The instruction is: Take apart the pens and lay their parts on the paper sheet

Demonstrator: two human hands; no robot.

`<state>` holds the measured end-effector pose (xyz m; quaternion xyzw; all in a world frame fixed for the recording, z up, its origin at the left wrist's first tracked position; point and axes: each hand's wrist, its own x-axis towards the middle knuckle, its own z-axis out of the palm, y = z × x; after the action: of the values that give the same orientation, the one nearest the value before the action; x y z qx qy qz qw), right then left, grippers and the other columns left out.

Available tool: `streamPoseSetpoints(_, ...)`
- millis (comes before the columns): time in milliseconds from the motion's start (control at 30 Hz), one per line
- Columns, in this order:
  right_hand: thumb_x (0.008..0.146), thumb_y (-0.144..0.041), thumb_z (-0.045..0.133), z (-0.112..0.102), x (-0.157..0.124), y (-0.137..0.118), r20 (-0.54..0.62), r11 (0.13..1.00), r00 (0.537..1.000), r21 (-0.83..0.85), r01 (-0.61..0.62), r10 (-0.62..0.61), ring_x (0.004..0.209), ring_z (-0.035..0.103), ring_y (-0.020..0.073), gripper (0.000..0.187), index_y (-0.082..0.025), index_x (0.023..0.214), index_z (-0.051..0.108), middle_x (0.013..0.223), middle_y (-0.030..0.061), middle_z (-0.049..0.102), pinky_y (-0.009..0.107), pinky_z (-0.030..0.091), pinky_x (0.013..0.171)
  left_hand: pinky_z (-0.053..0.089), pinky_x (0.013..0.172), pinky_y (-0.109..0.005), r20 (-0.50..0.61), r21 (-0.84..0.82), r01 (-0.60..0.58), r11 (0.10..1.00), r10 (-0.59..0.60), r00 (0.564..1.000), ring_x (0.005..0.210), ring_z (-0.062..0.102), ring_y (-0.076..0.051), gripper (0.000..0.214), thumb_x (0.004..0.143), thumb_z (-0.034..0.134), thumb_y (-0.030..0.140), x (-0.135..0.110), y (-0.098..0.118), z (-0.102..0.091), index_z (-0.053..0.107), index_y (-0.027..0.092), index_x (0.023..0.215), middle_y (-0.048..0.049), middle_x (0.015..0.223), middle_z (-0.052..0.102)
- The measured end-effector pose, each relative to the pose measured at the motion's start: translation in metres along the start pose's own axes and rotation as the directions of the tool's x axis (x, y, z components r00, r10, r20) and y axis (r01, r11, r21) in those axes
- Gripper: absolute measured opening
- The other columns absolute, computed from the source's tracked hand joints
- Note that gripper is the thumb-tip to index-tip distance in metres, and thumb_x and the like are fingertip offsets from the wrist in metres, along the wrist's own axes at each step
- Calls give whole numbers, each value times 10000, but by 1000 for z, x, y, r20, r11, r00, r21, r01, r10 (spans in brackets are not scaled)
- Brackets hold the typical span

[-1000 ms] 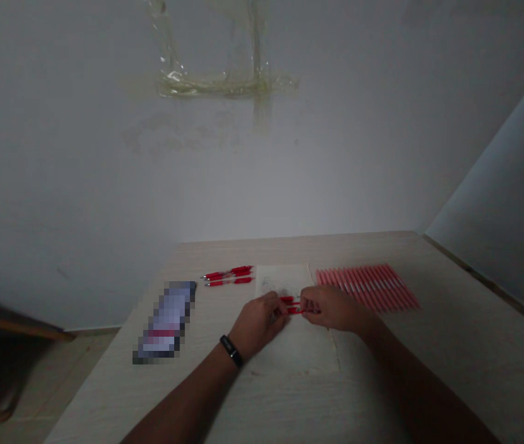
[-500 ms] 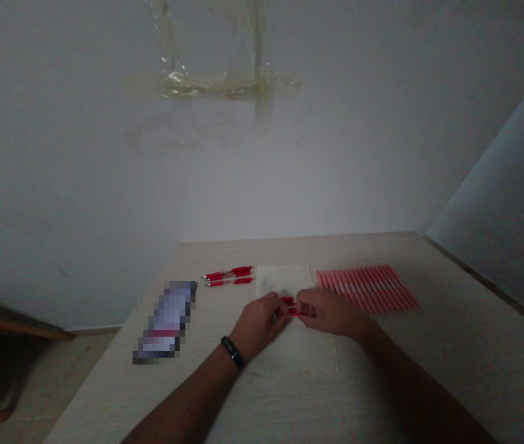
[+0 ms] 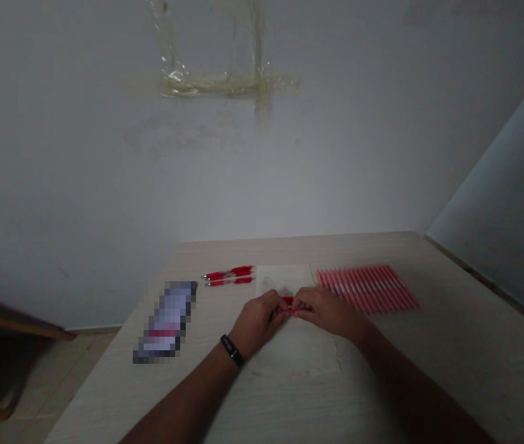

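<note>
Over a pale sheet (image 3: 296, 354) on the table, my two hands meet, fingertips almost touching. My left hand (image 3: 262, 317), with a black band on its wrist, is closed in a pinch on a red pen (image 3: 292, 311), most of which the fingers cover. The right hand (image 3: 329, 311) pinches the same red piece from the other side. Just behind the fingertips another red piece (image 3: 286, 300) shows; whether it lies on the sheet or is held, I cannot tell. Three red click pens (image 3: 229, 282) lie to the left of the sheet, tips pointing left.
Right of the sheet, several slim light-red sticks, perhaps pens or refills (image 3: 368, 288), lie side by side in a row. A pixelated phone-like object (image 3: 166, 324) rests at the table's left. The wall (image 3: 289, 185) stands behind the table (image 3: 224, 394).
My right hand has shifted slightly left, closing the gap between the fingertips; less red shows between them. The left hand has hardly moved. The pens on the left and the row stay put.
</note>
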<state>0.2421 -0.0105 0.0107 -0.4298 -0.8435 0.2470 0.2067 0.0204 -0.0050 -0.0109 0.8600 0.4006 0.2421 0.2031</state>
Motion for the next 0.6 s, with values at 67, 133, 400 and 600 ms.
streamPoseSetpoints(67, 909, -287, 658, 0, 0, -1, -7, 1000, 1000, -5, 1, -1, 815, 632, 162, 100, -195, 921, 693, 891, 32, 689, 250, 425, 732, 450, 699, -255, 9, -8, -18, 1000, 18, 1000, 806, 608, -165, 123, 929, 608, 310, 0, 0, 0, 676, 208, 923, -32, 896, 644)
streamPoseSetpoints(133, 905, -291, 662, -1, 0, 0, -12, 1000, 1000, -10, 1, -1, 799, 635, 159, 101, -196, 916, 696, 880, 28, 693, 245, 423, 716, 450, 701, -255, 9, -17, -19, 1000, 19, 1000, 798, 599, -162, 133, 934, 604, 319, 0, 1, -1, 678, 209, 928, -31, 892, 635)
streamPoseSetpoints(400, 905, -265, 636, -17, -3, 14, -108, 995, 993, -74, -60, 52, 682, 610, 135, 86, -190, 890, 676, 766, 1, 677, 222, 370, 603, 469, 761, -277, -39, -33, 4, 999, -5, 999, 891, 591, -183, 140, 867, 636, 177, 1, 0, 2, 640, 208, 1003, -37, 977, 636)
streamPoseSetpoints(600, 888, -238, 640, -19, -2, 19, -130, 995, 990, -73, -73, 63, 678, 619, 133, 53, -194, 882, 670, 757, -4, 684, 222, 371, 604, 476, 796, -282, -37, 29, 20, 999, -19, 999, 901, 594, -181, 190, 849, 569, 91, 2, -2, 5, 662, 209, 965, -42, 975, 623)
